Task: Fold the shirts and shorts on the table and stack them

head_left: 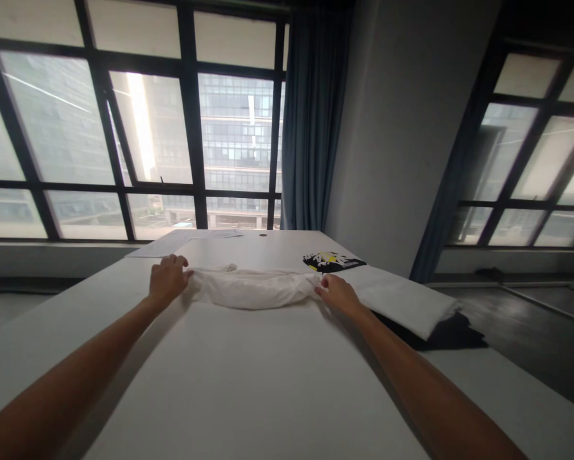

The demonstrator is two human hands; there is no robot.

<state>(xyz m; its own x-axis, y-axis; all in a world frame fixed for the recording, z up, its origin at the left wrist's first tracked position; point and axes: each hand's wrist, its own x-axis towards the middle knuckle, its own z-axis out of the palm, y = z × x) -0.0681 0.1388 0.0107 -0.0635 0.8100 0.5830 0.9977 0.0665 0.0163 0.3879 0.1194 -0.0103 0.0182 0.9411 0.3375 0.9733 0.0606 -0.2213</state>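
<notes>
A white piece of cloth, perhaps a garment, is stretched sideways between my hands, its middle sagging toward me just above or on the white table. At its left end my left hand pinches the fabric between thumb and fingers. My right hand grips the opposite end in the same way. Both arms reach forward over the table. The cloth's full shape is hidden because it is bunched and seen nearly edge-on.
To the right lies a folded white cloth on top of a black cloth. Behind it is a black fabric piece with white and yellow print. Paper sheets lie at the far left. Windows and a blue curtain stand beyond.
</notes>
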